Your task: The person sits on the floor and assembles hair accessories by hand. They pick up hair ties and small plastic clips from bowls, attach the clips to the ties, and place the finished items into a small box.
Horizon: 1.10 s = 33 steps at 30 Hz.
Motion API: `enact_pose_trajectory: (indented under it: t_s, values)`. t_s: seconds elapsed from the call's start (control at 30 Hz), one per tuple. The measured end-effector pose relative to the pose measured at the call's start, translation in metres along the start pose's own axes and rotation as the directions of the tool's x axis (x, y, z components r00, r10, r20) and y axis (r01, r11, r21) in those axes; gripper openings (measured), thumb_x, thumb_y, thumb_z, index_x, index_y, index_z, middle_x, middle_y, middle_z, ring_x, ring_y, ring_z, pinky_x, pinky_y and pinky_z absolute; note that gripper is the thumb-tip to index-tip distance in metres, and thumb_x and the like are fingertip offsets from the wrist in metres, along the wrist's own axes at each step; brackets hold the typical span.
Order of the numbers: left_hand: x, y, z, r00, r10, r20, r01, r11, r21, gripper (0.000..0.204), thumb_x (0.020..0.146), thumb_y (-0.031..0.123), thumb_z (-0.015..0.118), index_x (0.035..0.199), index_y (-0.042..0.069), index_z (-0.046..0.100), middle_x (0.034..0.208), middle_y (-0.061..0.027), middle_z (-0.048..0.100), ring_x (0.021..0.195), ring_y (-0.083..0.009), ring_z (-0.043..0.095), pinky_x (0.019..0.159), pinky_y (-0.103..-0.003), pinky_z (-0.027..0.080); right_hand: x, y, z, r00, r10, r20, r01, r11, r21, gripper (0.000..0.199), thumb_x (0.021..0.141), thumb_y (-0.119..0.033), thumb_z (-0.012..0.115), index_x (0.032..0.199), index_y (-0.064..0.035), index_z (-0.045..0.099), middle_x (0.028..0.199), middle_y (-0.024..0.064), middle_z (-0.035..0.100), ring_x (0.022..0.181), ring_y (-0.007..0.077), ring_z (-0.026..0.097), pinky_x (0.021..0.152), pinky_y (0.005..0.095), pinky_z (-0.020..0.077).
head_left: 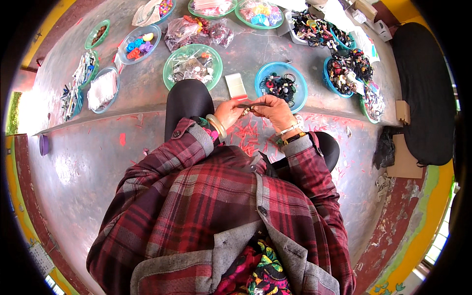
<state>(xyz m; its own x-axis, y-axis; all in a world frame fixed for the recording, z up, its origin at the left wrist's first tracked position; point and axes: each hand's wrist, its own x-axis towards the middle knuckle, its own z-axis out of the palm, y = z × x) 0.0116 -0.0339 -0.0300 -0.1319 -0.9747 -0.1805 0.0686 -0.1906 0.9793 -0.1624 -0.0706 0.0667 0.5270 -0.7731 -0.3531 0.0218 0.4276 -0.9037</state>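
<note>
My left hand (pixel 228 114) and my right hand (pixel 276 114) meet in front of my knees, fingers closed on a dark hair tie (pixel 253 104). Small pale bits, like beads or a charm, hang from it between my fingertips. Just beyond my left hand lies a shallow white box (pixel 235 86) with a red edge. A blue basin (pixel 306 88) of black hair ties with small coloured charms stands past my right hand. Behind my left knee is a green basin (pixel 168 73) holding clear plastic bags and small parts.
Many red strips (pixel 246 135) litter the lower floor between my legs. Along the raised ledge stand several more basins, including a clear blue one (pixel 158 37) with coloured pieces and one with white packets (pixel 103 90). A purple cup (pixel 44 145) sits far left. A black cushion-like shape (pixel 423 93) lies right.
</note>
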Motion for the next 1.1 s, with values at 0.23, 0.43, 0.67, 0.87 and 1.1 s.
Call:
enact_pose_trajectory:
  t_s: [0.23,0.43,0.67,0.87,1.1]
  values:
    - [-0.009,0.038,0.011,0.997,-0.072,-0.012,0.07,0.989,-0.127,0.021,0.083,0.013,0.05,0.094,-0.002,0.06,0.074,-0.0037,0.06,0.064,-0.0082,0.054,0.058,-0.023,0.044,-0.002,0.0,0.0,0.985,-0.168,-0.026,0.17,0.971,0.168,0.028,0.07,0.015,0.052,0.095,0.0008,0.053,0.09,0.008,0.059,0.084,0.0141,0.056,0.076,0.0247,0.0457]
    - [-0.006,0.025,0.006,0.998,-0.014,-0.058,0.02,0.995,0.102,0.026,0.08,0.018,0.049,0.084,-0.005,0.061,0.065,-0.0082,0.059,0.06,-0.0126,0.055,0.057,-0.027,0.043,-0.006,-0.011,0.006,0.96,-0.277,-0.044,0.281,0.954,0.108,0.035,0.071,0.015,0.052,0.102,-0.003,0.05,0.093,0.0077,0.059,0.088,0.0145,0.055,0.078,0.0249,0.0445]
    - [-0.004,0.02,-0.001,0.996,-0.078,-0.033,0.085,0.947,0.311,0.028,0.082,0.024,0.053,0.083,-0.003,0.061,0.07,-0.0043,0.059,0.062,-0.0091,0.054,0.057,-0.023,0.044,-0.011,-0.018,0.009,0.925,-0.379,-0.015,0.374,0.908,0.19,0.037,0.071,0.015,0.052,0.103,-0.0035,0.049,0.093,0.0064,0.058,0.091,0.0161,0.055,0.08,0.0262,0.044]
    - [-0.006,0.027,0.003,0.994,-0.103,-0.024,0.106,0.972,0.21,0.028,0.083,0.024,0.052,0.084,-0.003,0.061,0.07,-0.0049,0.059,0.062,-0.0093,0.054,0.058,-0.024,0.044,-0.018,-0.034,0.008,0.894,-0.447,-0.035,0.438,0.854,0.281,0.027,0.073,0.012,0.054,0.096,-0.0027,0.054,0.09,0.0076,0.061,0.087,0.0152,0.057,0.077,0.0245,0.0467]
    - [-0.001,0.015,0.001,0.991,-0.13,-0.033,0.134,0.951,0.278,0.027,0.083,0.02,0.051,0.091,-0.004,0.06,0.071,-0.0046,0.059,0.064,-0.0089,0.053,0.059,-0.023,0.044,-0.005,-0.011,0.0,0.952,-0.291,-0.09,0.298,0.952,0.073,0.023,0.072,0.009,0.059,0.093,0.0005,0.056,0.086,0.0043,0.06,0.078,0.0104,0.056,0.069,0.0222,0.0469]
